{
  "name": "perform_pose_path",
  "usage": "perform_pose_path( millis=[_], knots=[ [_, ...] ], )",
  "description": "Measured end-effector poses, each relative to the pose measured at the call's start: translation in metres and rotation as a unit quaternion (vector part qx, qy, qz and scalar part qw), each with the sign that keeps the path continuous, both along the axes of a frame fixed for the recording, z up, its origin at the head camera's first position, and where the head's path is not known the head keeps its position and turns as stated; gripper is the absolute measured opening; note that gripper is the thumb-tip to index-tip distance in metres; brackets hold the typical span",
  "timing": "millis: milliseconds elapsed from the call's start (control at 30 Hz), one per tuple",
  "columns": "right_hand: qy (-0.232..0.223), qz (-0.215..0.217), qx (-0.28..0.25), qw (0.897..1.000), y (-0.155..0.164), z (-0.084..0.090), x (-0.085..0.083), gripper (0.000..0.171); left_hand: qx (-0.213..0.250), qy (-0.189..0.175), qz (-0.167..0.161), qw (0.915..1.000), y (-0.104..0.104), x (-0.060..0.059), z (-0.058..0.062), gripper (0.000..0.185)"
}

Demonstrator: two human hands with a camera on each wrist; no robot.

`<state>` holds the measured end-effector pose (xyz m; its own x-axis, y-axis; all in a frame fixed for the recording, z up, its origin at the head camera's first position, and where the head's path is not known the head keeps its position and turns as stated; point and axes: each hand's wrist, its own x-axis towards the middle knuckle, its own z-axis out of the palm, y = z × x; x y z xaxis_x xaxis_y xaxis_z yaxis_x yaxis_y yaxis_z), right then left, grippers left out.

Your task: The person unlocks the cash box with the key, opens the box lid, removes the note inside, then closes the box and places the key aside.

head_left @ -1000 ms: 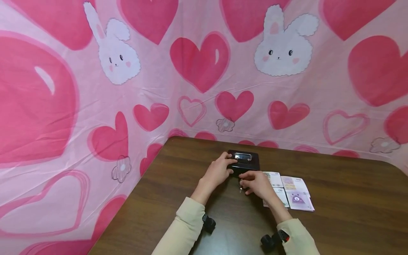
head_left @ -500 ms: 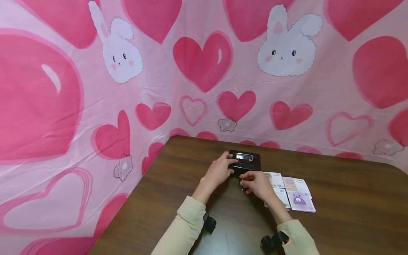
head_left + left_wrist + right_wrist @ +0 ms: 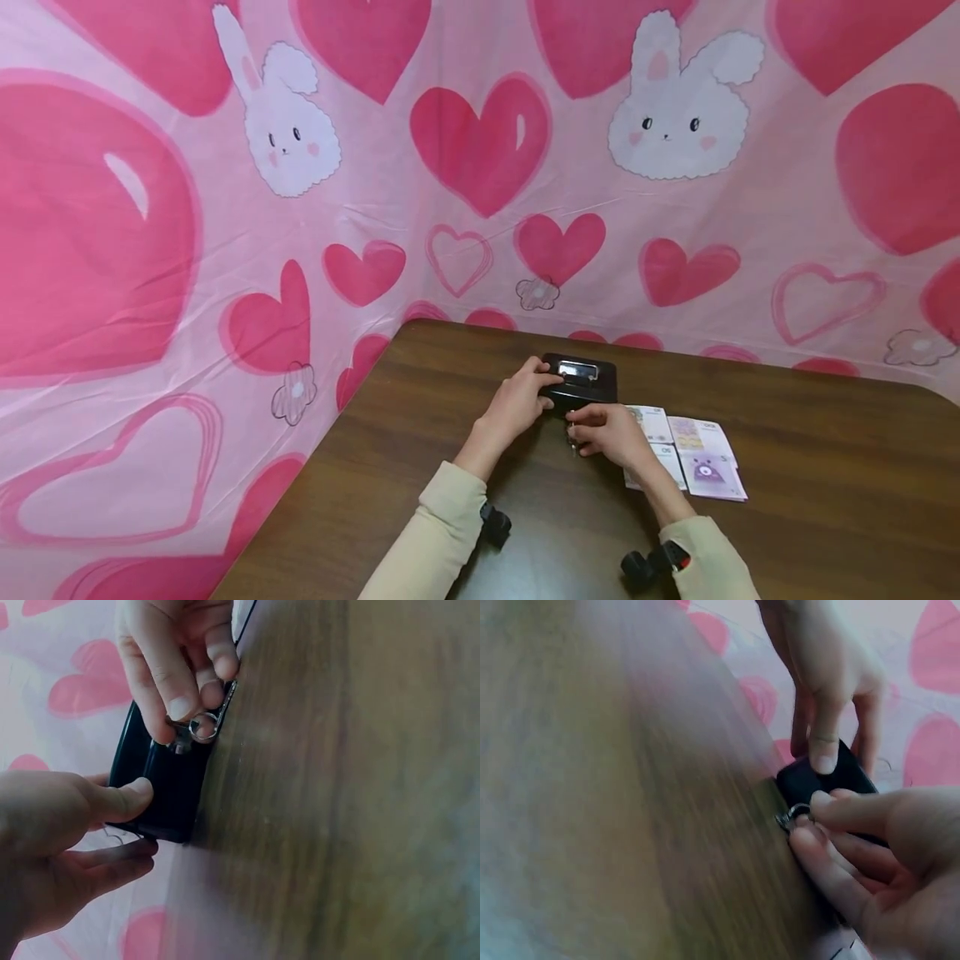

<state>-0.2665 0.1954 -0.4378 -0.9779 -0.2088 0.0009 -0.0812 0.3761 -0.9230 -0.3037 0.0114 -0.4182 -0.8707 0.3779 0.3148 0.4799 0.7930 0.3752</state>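
Note:
A black cash box (image 3: 598, 392) with a silver handle (image 3: 579, 370) on its lid stands toward the back of the table. My left hand (image 3: 516, 402) grips its left end, thumb on the front and fingers over the lid. At the front face my right hand (image 3: 611, 433) pinches a key between thumb and fingers, by the round metal lock (image 3: 181, 747). How deep the key sits is hidden by my fingertips. From it hangs a key ring (image 3: 193, 730) with a second key (image 3: 227, 700), seen in the left wrist view.
Play banknotes (image 3: 708, 473) lie in neat groups on the brown wooden table (image 3: 825, 467), right of the box and partly behind my right hand. A pink cloth (image 3: 465, 192) with hearts and rabbits hangs behind the table.
Both hands keep their places on the box and key. The hanging key swings slightly below my right hand. The whole head view shifts a little to the right.

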Motion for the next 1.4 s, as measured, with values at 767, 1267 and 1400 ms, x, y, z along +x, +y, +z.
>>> perform_pose_path(
  millis=[767, 1267, 1400],
  knots=[
    [-0.009, -0.043, -0.014, 0.999, -0.002, 0.0, 0.003, 0.027, -0.033, 0.004, -0.001, 0.9994, 0.004, -0.002, 0.0, 0.039],
    [-0.036, -0.041, -0.02, 0.998, -0.001, -0.002, 0.001, 0.029, -0.035, 0.018, 0.0, 0.9992, 0.003, -0.002, -0.002, 0.04],
    [-0.025, -0.03, -0.017, 0.999, 0.0, 0.0, 0.002, 0.029, -0.029, 0.022, 0.004, 0.9993, 0.004, -0.002, -0.002, 0.039]
  ],
)
